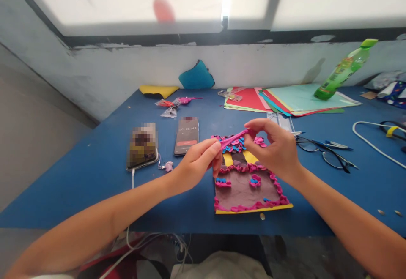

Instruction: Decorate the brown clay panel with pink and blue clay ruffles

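A strip of pink modelling clay (235, 138) is stretched between my two hands, above a decorated board. My left hand (201, 160) pinches its lower left end between thumb and fingers. At the upper right end, my right hand (272, 148) grips it with thumb and fingertips. Beneath them the board (241, 192) lies flat on the table, covered in dull purple clay with a bumpy pink border. Pink and blue clay bits cluster near its top, with yellow patches below them. Two small pink and blue shapes sit on the purple area. My hands hide part of the board.
Left of the board lie a phone showing a timer (186, 137) and another phone (142, 148) on a white cable. Eyeglasses (331, 158) and pens rest at right. Behind are coloured papers (298, 97), a tilted green bottle (345, 69) and small plastic packets (171, 108).
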